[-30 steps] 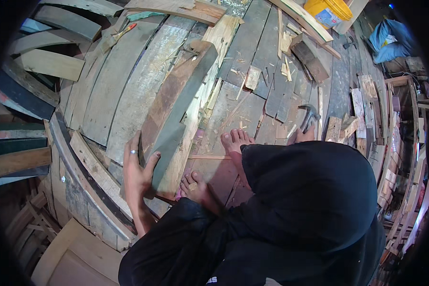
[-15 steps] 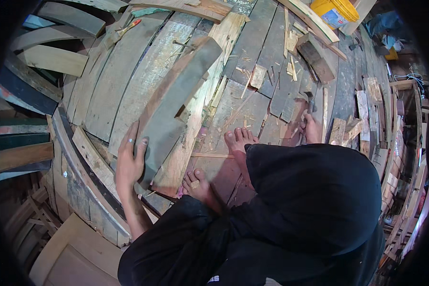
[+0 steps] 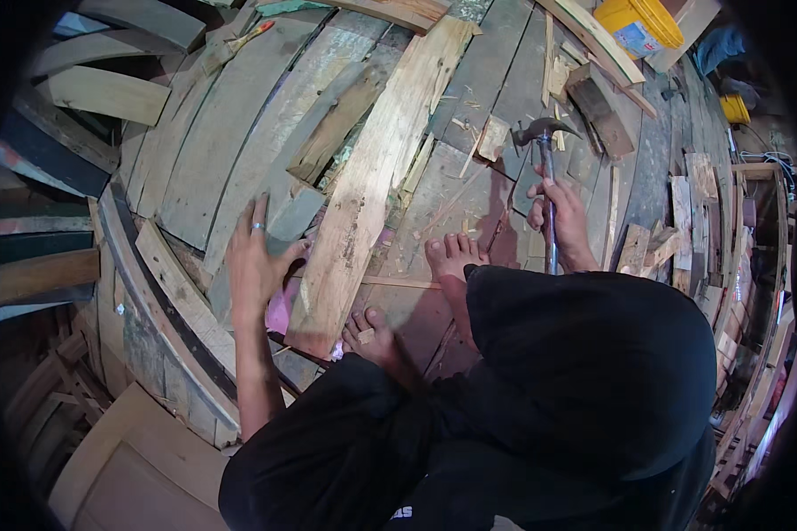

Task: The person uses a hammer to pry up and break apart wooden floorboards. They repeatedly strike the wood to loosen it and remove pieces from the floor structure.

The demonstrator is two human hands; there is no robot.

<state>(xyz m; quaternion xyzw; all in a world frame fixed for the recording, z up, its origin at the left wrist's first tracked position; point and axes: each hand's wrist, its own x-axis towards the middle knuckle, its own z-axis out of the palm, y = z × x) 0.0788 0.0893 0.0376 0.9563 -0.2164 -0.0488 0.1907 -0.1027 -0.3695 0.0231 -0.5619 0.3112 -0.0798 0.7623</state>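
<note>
A: Well, started with the left hand (image 3: 257, 261): found spread open, palm pressed flat on the grey board (image 3: 270, 217), fingers splayed, gripping nothing. Sat just beside the long pale plank (image 3: 372, 177).

B: And the right hand (image 3: 565, 221)?

A: Found closed tight round the shaft of the claw hammer (image 3: 547, 168). Held head-up, away from the body, over the deck boards (image 3: 469, 80) beyond the bare feet (image 3: 456, 257).

B: Judged the hammer how?

A: Probably head-heavy, stiff, hard steel. Best held low on the shaft for swing, as seen. Looked a sound hold.

B: And the pale plank?

A: Lay slanting from just beside the nearer foot up toward the top of the view. Likely rigid, fairly weighty, rough and splintery. Best taken by the long edges at the near end.

B: Room about?

A: Tight. Noted offcuts (image 3: 496, 137) scattered close by the hammer head, and a yellow bucket (image 3: 638, 22) well off at the top. Dropped away on the left past the curved rim (image 3: 150, 292) into stacked timber. Found open room for a swing only above the feet, by best guess.
</note>
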